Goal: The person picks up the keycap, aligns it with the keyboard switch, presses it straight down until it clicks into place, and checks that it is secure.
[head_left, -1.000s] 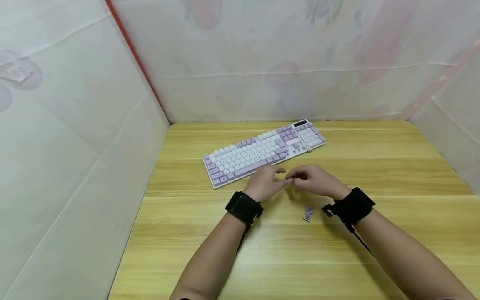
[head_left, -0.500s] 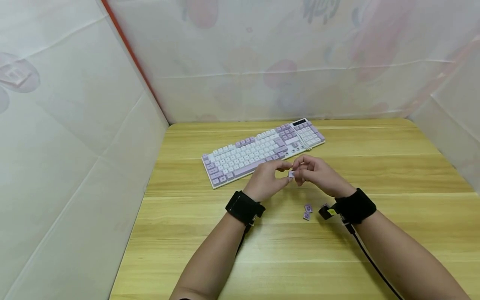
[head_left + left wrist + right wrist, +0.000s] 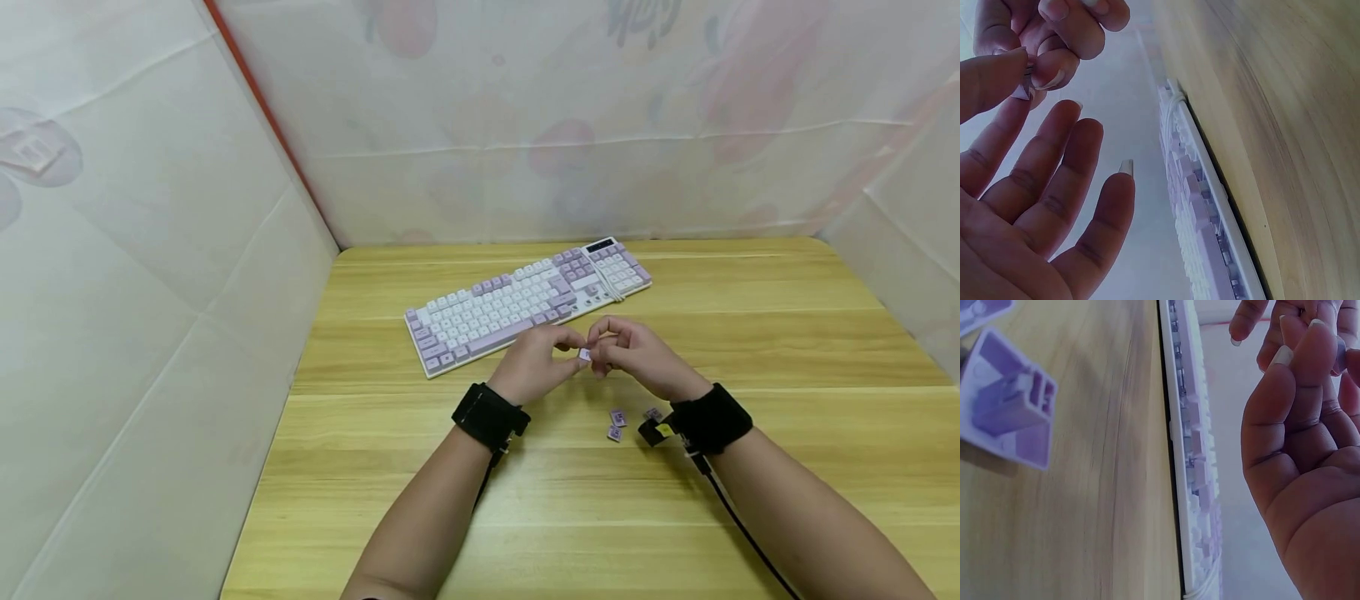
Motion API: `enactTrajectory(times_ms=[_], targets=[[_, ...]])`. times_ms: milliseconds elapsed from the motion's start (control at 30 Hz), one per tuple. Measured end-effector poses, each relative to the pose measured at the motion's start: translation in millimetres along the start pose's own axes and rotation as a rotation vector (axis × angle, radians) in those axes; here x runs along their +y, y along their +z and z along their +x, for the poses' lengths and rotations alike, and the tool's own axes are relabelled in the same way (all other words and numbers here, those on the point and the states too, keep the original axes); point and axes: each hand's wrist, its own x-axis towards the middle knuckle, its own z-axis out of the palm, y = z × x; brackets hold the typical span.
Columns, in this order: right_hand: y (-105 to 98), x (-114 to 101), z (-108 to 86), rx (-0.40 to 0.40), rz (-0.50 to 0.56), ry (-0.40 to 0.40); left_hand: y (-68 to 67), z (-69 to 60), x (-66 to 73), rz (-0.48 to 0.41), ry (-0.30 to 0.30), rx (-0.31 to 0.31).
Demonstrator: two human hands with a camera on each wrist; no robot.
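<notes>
A small, squarish pale-lilac plastic keycap (image 3: pixel 584 354) is held above the table between the two hands, in front of the keyboard. A pale face with a dark mark is turned up toward the head camera; whether that is its top or underside, and which way any longer side runs, is too small to tell. The long white-and-lilac keyboard (image 3: pixel 491 312) lies aslant, its long axis running from near left to far right, with a looped white cable (image 3: pixel 604 277) across its right part. Three loose purple keycaps (image 3: pixel 617 417) lie nearer the person, one beside the right wristband (image 3: pixel 711 418); the right wrist view shows one hollow side up. All rest on a yellowish wood-grain table (image 3: pixel 420 492), enclosed by pale printed sheeting (image 3: pixel 450 125). The left hand (image 3: pixel 529 363) pinches the held keycap between thumb and forefinger, its other fingers extended apart. The right hand (image 3: pixel 637 358) has bent fingers, thumb and fingertip gripping the keycap's right edge.
</notes>
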Motion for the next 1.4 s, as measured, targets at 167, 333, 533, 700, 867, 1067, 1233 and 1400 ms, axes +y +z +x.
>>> enactTrajectory(times_ms=[167,333,533,700,867,1067,1233,1400], targets=[[-0.3,0.7,0.1,-0.02,0.014,-0.008,0.3,1.0,-0.7,0.006,0.013,-0.008],[-0.2,2.1,0.8,-0.029,0.033,-0.02,-0.4,0.4,0.4,0.014,0.02,-0.008],[0.9,2.6,1.3,-0.019,0.044,-0.008,0.1,-0.6,0.9,0.015,0.022,-0.003],[1.6,3.3,0.8,-0.015,0.049,-0.001,2.0,-0.2,0.0,0.038,0.038,-0.001],[1.8,4.5,1.0,-0.019,0.05,0.0,3.1,-0.6,-0.4,0.043,0.036,-0.005],[2.8,4.5,1.4,-0.032,0.063,-0.001,3.7,-0.9,1.0,0.043,0.03,-0.018],[3.4,5.0,1.1,-0.03,0.065,0.003,3.9,-1.4,2.0,0.058,0.034,-0.022],[3.0,7.2,2.0,-0.029,0.061,-0.006,4.4,-1.5,1.7,0.056,0.032,-0.019]])
